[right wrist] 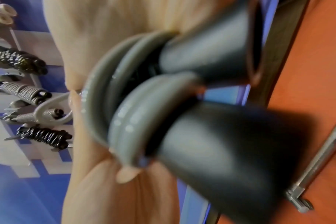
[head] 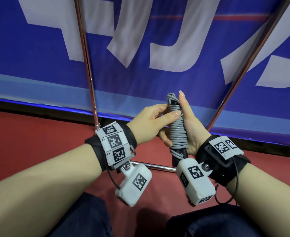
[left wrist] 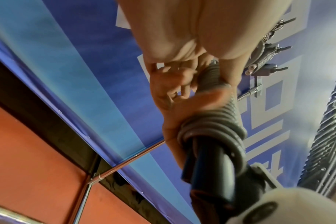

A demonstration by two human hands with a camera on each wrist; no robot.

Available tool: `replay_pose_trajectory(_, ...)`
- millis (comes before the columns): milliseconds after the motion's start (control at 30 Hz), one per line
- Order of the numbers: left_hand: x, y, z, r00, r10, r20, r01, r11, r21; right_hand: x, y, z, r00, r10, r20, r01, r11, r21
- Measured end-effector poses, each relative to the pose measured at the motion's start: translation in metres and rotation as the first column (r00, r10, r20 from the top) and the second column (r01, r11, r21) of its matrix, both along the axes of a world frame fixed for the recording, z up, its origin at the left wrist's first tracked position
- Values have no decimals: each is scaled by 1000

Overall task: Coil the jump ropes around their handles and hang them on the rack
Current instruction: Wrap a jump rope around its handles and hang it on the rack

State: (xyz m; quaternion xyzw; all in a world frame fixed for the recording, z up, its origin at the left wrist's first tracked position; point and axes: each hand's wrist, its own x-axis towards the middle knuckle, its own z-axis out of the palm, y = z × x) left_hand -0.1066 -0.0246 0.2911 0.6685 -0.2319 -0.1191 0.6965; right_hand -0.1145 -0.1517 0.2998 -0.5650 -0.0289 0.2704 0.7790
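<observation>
A person's right hand (head: 187, 132) clamps the coiled grey jump rope (head: 177, 129) upright while the left hand (head: 151, 124) pinches its top turns, which could spring loose above that grip if released.

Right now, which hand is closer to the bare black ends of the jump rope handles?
Right. The right hand grips the coiled rope just above the black handle ends; the left hand touches the coil higher up.
</observation>
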Motion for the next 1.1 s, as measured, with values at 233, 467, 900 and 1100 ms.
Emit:
replay_pose_trajectory(233, 3, -1, 1, 996, 84, 13, -82, 994, -76, 10, 3, -6, 938, -272, 213, 303, 944, -127)
replay_pose_trajectory(467, 4, 1, -1, 991, 135, 20, -134, 990, -42, 10, -9, -1, 440, -322, 838, 721, 683, -116)
replay_pose_trajectory(900, -1, 14, 3, 988, 137, 71, -137, 991, -8, 1, -15, 14, 469, 52, 882, 492, 814, -310)
replay_pose_trajectory(1100, -5, 9, 4, 991, 117, 64, -114, 992, -44, 0, -23, 25, 512, -61, 857, 454, 866, -210)
